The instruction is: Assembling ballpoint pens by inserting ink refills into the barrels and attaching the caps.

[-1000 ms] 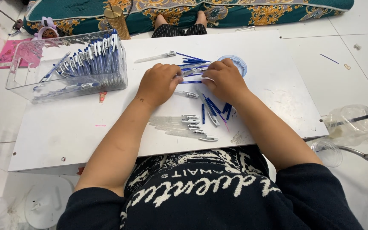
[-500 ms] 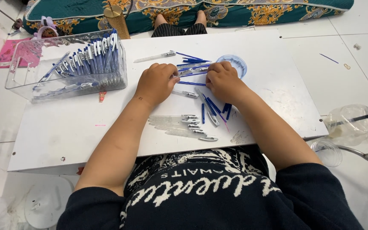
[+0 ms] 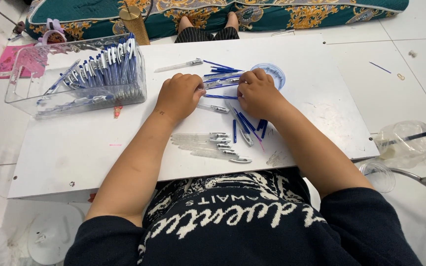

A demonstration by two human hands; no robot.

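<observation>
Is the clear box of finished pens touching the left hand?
Apart. The head view shows a bare strip of white board between the clear box and the left hand.

pens [image 3: 221,82] blue and clear | table [image 3: 75,148] white | cushion [image 3: 99,15] teal, gold floral | sweater [image 3: 242,226] navy, white lettering

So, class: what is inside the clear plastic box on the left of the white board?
The clear plastic box holds rows of assembled blue-and-white pens, leaning in rows, with more lying along the bottom. How many lie underneath cannot be seen, since the upper pens cover them.
</observation>
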